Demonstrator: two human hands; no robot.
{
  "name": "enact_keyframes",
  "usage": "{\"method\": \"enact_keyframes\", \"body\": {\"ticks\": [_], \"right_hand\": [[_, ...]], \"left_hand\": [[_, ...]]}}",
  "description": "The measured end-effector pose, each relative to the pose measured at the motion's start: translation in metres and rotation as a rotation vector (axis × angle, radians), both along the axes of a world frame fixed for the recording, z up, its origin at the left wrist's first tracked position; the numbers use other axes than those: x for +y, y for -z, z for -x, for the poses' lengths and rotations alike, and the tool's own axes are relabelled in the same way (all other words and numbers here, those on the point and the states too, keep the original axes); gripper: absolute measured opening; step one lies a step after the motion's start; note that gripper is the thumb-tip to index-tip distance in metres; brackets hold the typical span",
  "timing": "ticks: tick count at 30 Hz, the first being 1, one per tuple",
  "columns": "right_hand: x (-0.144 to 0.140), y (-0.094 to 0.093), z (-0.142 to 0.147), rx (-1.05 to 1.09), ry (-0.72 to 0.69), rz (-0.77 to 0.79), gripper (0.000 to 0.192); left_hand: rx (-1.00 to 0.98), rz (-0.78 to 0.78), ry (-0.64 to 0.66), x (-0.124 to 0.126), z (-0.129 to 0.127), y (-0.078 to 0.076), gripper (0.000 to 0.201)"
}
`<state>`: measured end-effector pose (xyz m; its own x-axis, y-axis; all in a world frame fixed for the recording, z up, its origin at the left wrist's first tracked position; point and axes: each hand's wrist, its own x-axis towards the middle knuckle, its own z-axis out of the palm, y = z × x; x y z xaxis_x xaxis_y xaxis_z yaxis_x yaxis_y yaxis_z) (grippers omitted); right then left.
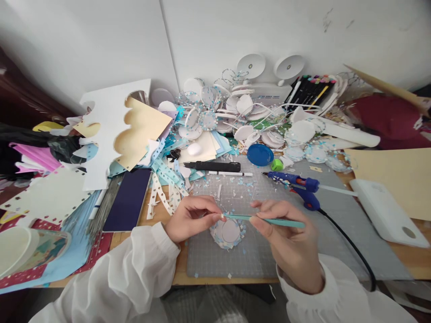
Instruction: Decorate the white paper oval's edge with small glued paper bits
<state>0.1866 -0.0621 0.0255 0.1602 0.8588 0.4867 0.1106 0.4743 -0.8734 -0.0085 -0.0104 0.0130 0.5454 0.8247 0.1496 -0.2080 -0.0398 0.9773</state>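
Note:
My right hand (pixel 289 235) is closed around a pair of teal tweezers (pixel 279 221), which point left. At their tips, my left hand (pixel 195 217) pinches a tiny whitish piece, too small to make out clearly. Just below the tweezers, a round white disc (pixel 230 230) lies on the grey cutting mat (pixel 256 262), ringed by small pale blue and white paper bits. The hands partly cover the disc's upper edge.
A blue glue gun (pixel 299 183) with a black cord lies right of the hands. Behind are a black pen knife (pixel 213 166), a blue lid (pixel 260 154) and piled white discs (pixel 208 96). A dark blue notebook (pixel 128 199) and a plastic cup (pixel 20 251) stand left.

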Motion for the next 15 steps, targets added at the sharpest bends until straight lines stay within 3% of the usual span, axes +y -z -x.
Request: {"method": "enact_keyframes", "body": {"ticks": [3,6,9,12,15], "right_hand": [[0.001,0.0,-0.001,0.037,0.029,-0.017,0.013],[0.0,-0.007,-0.001,-0.054,0.115,-0.139,0.02],[-0.004,-0.016,0.0,-0.373,0.135,-0.35,0.027],[-0.008,-0.017,0.004,-0.762,0.066,-0.603,0.02],[-0.007,-0.011,0.013,-1.0,-0.034,-0.768,0.022]], "left_hand": [[0.029,0.026,-0.009,0.0,0.001,0.0,0.02],[0.05,0.054,-0.009,0.001,0.003,0.003,0.024],[0.049,0.078,0.02,0.0,0.004,0.006,0.03],[0.062,0.062,0.067,-0.001,0.004,0.005,0.039],[0.084,0.046,0.098,-0.002,0.003,0.003,0.045]]}}
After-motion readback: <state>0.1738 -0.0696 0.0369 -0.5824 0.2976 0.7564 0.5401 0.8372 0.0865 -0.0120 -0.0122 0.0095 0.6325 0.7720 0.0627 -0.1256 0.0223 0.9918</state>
